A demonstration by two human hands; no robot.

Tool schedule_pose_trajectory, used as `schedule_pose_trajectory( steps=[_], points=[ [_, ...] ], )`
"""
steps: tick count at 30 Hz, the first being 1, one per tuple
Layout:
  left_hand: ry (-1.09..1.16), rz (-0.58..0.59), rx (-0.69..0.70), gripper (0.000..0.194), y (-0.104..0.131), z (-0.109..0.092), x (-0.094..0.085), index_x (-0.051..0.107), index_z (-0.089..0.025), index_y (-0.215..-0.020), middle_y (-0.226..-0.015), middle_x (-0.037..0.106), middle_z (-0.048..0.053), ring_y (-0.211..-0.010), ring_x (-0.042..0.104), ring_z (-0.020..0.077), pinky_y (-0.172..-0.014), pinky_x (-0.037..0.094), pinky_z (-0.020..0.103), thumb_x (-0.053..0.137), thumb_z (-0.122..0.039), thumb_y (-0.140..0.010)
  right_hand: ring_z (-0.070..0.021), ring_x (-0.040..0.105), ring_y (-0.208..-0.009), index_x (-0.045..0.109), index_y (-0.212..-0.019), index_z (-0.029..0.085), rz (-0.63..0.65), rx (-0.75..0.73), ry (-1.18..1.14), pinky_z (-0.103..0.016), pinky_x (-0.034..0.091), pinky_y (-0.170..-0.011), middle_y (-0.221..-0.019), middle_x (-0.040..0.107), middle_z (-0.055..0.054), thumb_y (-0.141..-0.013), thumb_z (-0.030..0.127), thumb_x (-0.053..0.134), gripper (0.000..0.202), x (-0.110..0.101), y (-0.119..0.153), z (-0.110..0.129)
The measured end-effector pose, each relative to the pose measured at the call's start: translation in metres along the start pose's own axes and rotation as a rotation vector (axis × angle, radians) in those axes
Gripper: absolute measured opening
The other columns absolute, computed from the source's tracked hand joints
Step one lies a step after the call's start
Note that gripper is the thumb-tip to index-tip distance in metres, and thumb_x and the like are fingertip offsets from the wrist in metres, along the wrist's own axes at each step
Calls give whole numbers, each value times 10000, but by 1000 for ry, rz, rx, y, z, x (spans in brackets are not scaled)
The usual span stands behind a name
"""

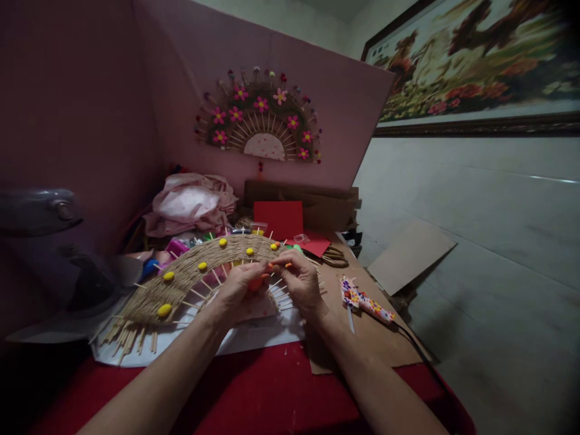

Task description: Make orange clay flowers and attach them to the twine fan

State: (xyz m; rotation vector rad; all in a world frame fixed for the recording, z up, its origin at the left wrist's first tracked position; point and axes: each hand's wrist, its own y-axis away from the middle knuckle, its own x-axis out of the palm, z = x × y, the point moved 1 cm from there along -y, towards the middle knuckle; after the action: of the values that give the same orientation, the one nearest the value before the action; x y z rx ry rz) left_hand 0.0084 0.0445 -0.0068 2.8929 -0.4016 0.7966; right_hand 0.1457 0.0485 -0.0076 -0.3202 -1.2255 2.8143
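Observation:
A fan-shaped piece of woven twine and sticks (185, 272), dotted with several yellow ovals (164, 310), lies on a white sheet (263, 338). Above its right part my left hand (242, 284) and my right hand (301, 281) meet at the fingertips. Both are closed on small orange material (257, 282); its exact shape is partly hidden by the fingers. A few loose sticks (131, 338) rest at the fan's lower left.
A flower-patterned glue gun (365, 300) with a black cord lies on cardboard (385, 344) at the right. Behind are scissors (335, 257), red paper (278, 219) and pink fabric (190, 202). A finished flowered fan (260, 118) hangs on the pink board.

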Motion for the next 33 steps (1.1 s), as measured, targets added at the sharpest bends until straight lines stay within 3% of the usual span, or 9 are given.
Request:
schedule_pose_trajectory(
  steps=[4, 10, 15, 20, 26, 33],
  points=[
    [-19, 33, 52, 302, -1, 0, 0, 559, -117, -523, -443, 381, -58, -437, 321, 43, -422, 220, 183, 783, -307, -596, -162, 575, -814, 682, -831, 211, 16, 28, 4, -288, 453, -726, -825, 628, -31, -801, 226, 638, 55, 0, 0, 1],
    [-9, 23, 64, 297, -4, 2, -3, 606, -108, -610, -493, 445, -41, -452, 341, 42, -430, 227, 179, 765, -359, -631, -154, 558, -770, 666, -764, 204, -3, 29, -8, -282, 439, -705, -770, 610, -18, -797, 235, 649, 48, 0, 1, -1],
    [-22, 60, 86, 359, -5, 3, -3, 518, -131, -502, -440, 385, -58, -428, 318, 43, -417, 210, 187, 787, -346, -600, -154, 550, -764, 664, -754, 205, 24, 18, -31, -286, 434, -694, -761, 602, -15, -790, 228, 656, 44, 1, 1, -2],
    [-18, 27, 63, 336, -3, 2, -1, 597, -113, -608, -511, 461, -30, -453, 345, 49, -421, 228, 184, 773, -399, -615, -152, 551, -751, 662, -742, 203, 6, 31, -40, -285, 434, -687, -748, 602, -15, -782, 231, 664, 48, 0, 1, -2],
    [-21, 65, 89, 362, -4, 3, -2, 496, -137, -501, -448, 368, -60, -434, 306, 44, -418, 209, 182, 768, -334, -634, -159, 572, -768, 678, -854, 206, 9, 126, -74, -283, 454, -674, -809, 626, -29, -774, 266, 668, 100, 1, 2, -4],
    [8, 38, 46, 281, -5, 3, -4, 606, -112, -624, -502, 467, -28, -460, 376, 51, -432, 242, 173, 784, -330, -614, -156, 554, -755, 689, -773, 215, 4, 87, -95, -288, 442, -690, -757, 610, -18, -776, 275, 674, 62, 1, 1, -4]
  ],
)
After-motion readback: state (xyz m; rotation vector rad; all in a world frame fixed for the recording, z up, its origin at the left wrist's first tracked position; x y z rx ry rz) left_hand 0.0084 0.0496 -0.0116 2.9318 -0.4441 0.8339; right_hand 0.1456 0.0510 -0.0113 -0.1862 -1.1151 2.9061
